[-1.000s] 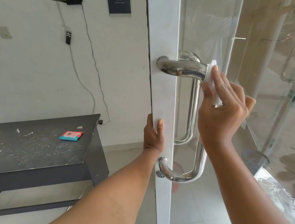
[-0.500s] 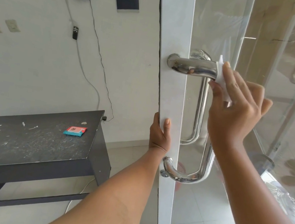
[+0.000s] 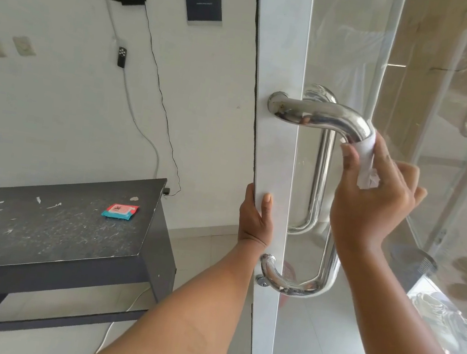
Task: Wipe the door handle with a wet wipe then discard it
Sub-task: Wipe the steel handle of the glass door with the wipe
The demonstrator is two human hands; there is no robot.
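Note:
A polished steel pull handle (image 3: 319, 115) curves out from the white frame of a glass door (image 3: 284, 64) and runs down to a lower bend. My right hand (image 3: 372, 202) wraps a white wet wipe (image 3: 366, 159) around the handle just below its upper bend, fingers curled round wipe and bar. My left hand (image 3: 256, 219) grips the edge of the door frame between the handle's two mounts, thumb on the front face. A second handle shows through the glass on the door's far side.
A scuffed black table (image 3: 48, 228) stands at the left with a red and blue wet-wipe pack (image 3: 119, 211) on it. Cables, a router and a remote hang on the white wall. A dark mesh bin (image 3: 411, 268) shows through the glass at right.
My right hand has slid the wipe from the handle's top horizontal part round the bend onto the vertical bar. My left hand keeps its hold on the door edge.

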